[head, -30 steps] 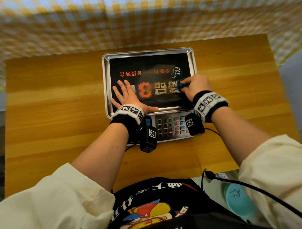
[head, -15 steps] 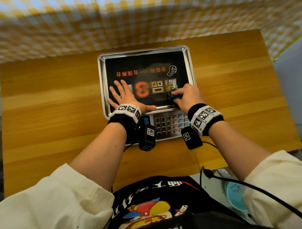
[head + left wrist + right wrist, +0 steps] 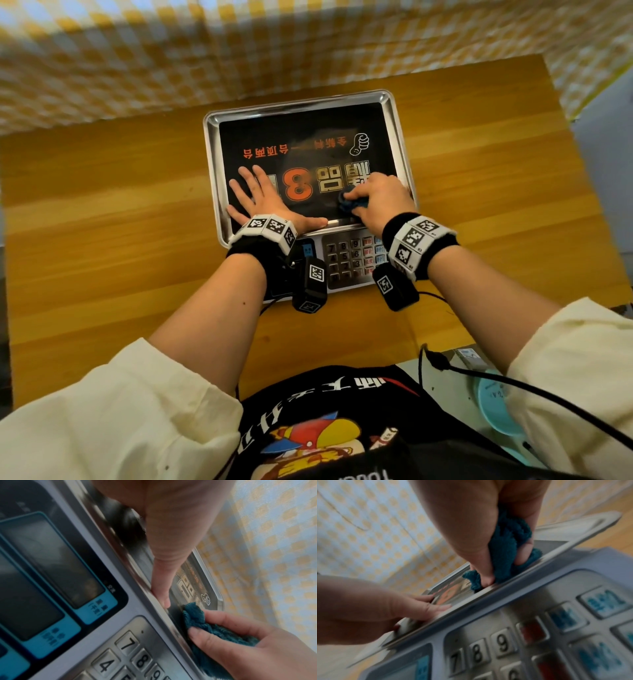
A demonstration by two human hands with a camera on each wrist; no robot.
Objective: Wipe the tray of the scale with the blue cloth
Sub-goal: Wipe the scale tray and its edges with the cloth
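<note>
From the head camera, an electronic scale (image 3: 346, 260) sits on a wooden worktop (image 3: 479, 205), its steel tray (image 3: 301, 102) carrying a black printed sheet (image 3: 308, 137). The left hand (image 3: 263, 202) lies flat on the tray's near-left part, fingers straight and spread, holding nothing. The right hand (image 3: 380, 198) grips the bunched blue cloth (image 3: 349, 202) at the tray's near-right part. A yellow checked fabric (image 3: 239, 51) hangs behind the worktop. Black wrist cameras cover part of the keypad (image 3: 346, 260).

The left wrist view shows the left thumb lying along the tray's near rim (image 3: 145, 566), the cloth (image 3: 197, 616) just beside its tip, and the display windows (image 3: 51, 563) in front.

The right wrist view, blurred, shows thumb and fingers (image 3: 524, 550) curled round the cloth, pressing it against the near rim above keys 7, 8, 9 (image 3: 488, 650).
</note>
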